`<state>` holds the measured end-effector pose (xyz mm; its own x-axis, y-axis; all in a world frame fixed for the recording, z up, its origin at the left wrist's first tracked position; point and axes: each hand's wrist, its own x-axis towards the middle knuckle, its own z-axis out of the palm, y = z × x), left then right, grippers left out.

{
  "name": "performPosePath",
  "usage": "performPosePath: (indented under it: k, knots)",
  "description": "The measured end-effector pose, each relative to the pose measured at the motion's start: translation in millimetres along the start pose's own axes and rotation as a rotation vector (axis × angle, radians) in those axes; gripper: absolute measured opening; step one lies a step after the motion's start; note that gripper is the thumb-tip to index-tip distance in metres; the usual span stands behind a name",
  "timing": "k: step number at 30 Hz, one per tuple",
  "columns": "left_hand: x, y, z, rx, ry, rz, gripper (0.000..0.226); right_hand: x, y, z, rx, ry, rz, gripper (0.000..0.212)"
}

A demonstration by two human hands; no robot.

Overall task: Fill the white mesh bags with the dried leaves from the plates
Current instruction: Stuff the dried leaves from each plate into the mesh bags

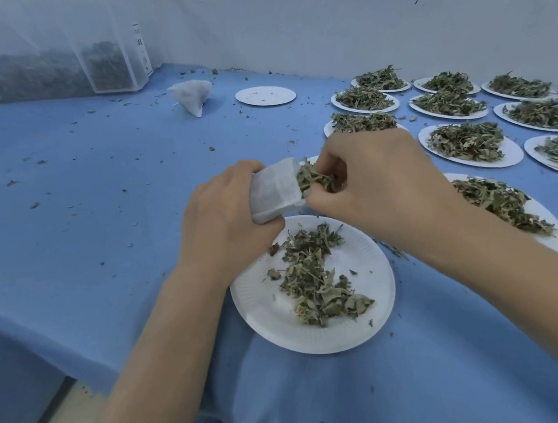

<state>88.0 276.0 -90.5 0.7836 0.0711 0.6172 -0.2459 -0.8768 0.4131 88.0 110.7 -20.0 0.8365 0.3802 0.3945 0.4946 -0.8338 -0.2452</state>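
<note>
Gripping white mesh bag (273,191) w/ left hand (226,216), fingers wrapped tight. Right hand (371,181) pinched dried leaves (313,178) at bag's mouth, above plate (368,319)

The left hand (226,216) grips a white mesh bag (273,191) above a paper plate (267,312) while the right hand (374,180) pushes dried leaves (312,178) into its mouth.

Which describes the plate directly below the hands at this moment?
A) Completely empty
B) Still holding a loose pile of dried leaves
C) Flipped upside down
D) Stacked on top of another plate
B: the paper plate below the hands carries a scattered pile of dried leaves, while the left hand holds the white mesh bag and the right hand pushes leaves into its mouth.
</note>
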Motion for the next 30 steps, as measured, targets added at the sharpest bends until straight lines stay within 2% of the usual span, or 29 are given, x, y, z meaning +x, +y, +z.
performPosePath:
  k: [6,12,17,23,28,30]
  knots:
    - [-0.5,2.5,-1.5,-0.049,0.0,-0.007,0.049,-2.6,0.8,-5.9,0.02,-0.096,-0.048,0.018]
    - [-2.8,6.6,-4.9,-0.149,0.011,0.131,0.048,1.9,4.0,-9.2,-0.027,-0.183,-0.15,0.016]
    - [-1.6,6.4,-2.4,-0.189,0.013,0.19,0.045,2.4,-0.2,-7.8,0.284,-0.188,-0.128,0.022]
    - [-1.8,2.1,-2.2,-0.234,0.066,0.111,0.046,2.5,4.5,-14.3,0.425,-0.364,-0.184,0.031]
    - [-2.0,3.7,-0.9,-0.266,0.113,0.132,0.048,3.4,4.7,-14.3,0.172,-0.187,-0.246,0.013]
    - [-3.4,5.2,-0.5,-0.247,0.123,0.18,0.047,4.4,-0.8,-9.5,0.055,-0.174,-0.265,0.019]
